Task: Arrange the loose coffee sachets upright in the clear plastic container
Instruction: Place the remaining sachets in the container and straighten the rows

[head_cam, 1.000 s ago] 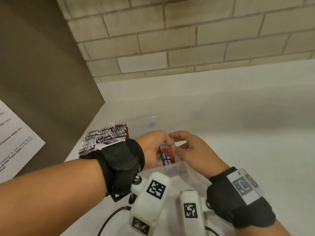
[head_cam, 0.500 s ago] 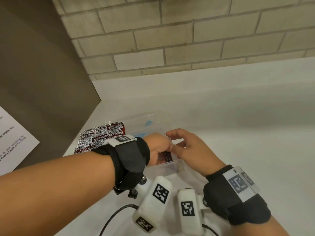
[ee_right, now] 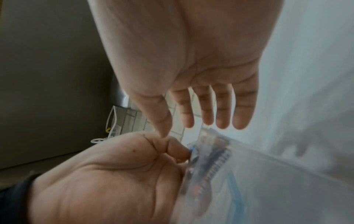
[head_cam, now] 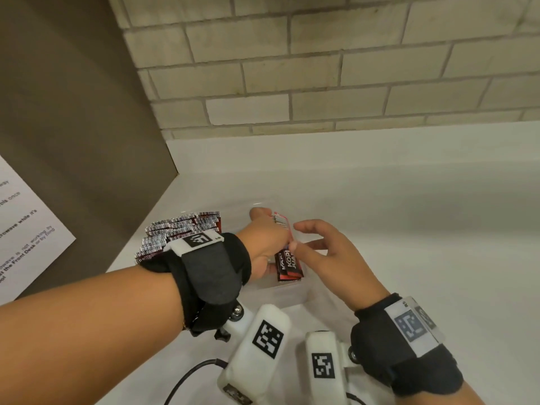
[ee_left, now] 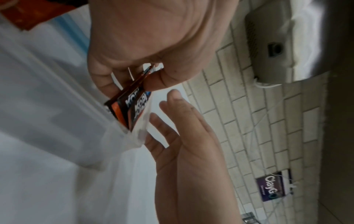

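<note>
Your left hand (head_cam: 264,244) pinches the sachets (head_cam: 287,264) standing in the container (head_cam: 292,293), your right hand (head_cam: 327,252) spread empty beside; loosen that grip early and they may topple flat.

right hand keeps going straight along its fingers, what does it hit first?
Probably the sachets pinched in the left hand; the right hand is open, fingers aimed that way over the clear container. Depth unclear.

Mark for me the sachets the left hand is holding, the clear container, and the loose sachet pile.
held coffee sachets (head_cam: 289,266): head view, printed dark front face.
clear plastic container (head_cam: 287,295): head view, bare near wall.
loose sachet pile (head_cam: 178,229): head view, middle of the fanned barcode ends.
left hand (head_cam: 267,242): head view, back of the hand.
</note>
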